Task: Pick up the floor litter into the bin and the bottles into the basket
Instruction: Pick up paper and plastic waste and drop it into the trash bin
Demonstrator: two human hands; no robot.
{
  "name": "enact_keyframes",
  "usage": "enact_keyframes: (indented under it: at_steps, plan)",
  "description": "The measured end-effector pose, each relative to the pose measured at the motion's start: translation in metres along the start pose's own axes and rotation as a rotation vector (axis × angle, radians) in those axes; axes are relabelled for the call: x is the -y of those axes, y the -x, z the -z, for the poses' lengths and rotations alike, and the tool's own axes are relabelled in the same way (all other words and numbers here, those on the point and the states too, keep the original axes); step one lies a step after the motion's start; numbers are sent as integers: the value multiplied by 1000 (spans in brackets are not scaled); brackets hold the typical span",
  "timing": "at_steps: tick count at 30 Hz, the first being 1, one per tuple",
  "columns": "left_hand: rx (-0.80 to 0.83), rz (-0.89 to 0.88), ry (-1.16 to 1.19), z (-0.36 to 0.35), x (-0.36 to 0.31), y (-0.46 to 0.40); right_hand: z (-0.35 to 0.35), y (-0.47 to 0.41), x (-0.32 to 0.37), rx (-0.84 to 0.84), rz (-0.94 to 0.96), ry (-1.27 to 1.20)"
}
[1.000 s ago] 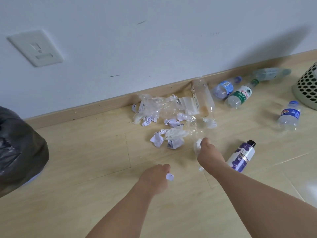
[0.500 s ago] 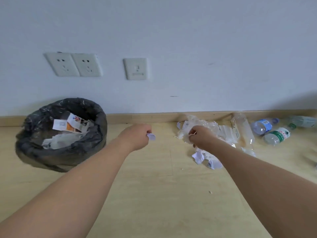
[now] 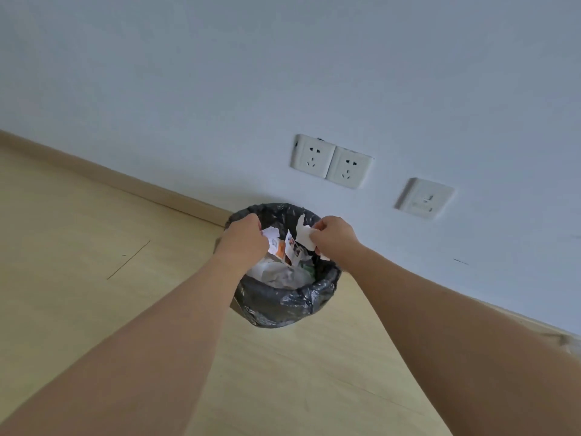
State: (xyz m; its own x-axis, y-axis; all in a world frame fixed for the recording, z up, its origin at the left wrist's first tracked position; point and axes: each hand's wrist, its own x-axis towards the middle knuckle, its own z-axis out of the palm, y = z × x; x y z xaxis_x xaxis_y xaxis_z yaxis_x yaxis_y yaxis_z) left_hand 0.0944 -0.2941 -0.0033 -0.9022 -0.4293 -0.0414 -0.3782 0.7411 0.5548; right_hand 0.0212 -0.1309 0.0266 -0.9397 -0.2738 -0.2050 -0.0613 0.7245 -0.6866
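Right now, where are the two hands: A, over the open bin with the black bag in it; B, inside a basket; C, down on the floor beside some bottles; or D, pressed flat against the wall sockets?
A: the left hand and the right hand, which pinches a white scrap of paper, are both over the mouth of the bin.

Both arms outstretched, left hand (image 3: 243, 237) and right hand (image 3: 334, 236) curled.

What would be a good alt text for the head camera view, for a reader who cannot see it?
Two hands reach over a bin lined with a black bag: the right hand pinches a white paper scrap, and the left hand is curled above the paper litter inside. Behind it are a white wall and sockets.
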Motion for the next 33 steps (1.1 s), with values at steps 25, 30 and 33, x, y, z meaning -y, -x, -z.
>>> enact_keyframes:
  at_steps: [25,30,33]
  plan:
    - [611,-619,-278,-309,-262,144,181,167,-448,-150,-599,158]
    - [768,-567,-391,-385,-291,162,159,155,-499,-16,-618,208]
    - [754,-500,-403,-414,-296,163,143,149,-513,5,-628,295]
